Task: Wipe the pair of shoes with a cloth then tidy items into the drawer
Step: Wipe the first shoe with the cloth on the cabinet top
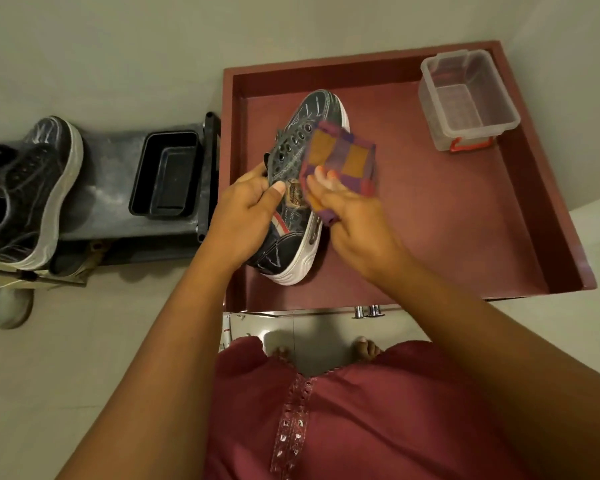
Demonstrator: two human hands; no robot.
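A dark sneaker [312,112] with a white sole is held over the open reddish-brown drawer [465,216], toe pointing away. My left hand [243,216] grips its ankle and tongue, thumb on the side. My right hand [357,220] holds a folded purple and orange checked cloth [340,157] against the shoe's laced side. The matching second sneaker [42,188] lies on its side on a dark rack at the left.
A clear plastic box [465,98] with a red latch stands in the drawer's far right corner. A black tray [167,174] sits on the dark rack [111,195]. Pale footwear [7,306] lies on the floor below it. My bare feet [364,348] stand before the drawer front.
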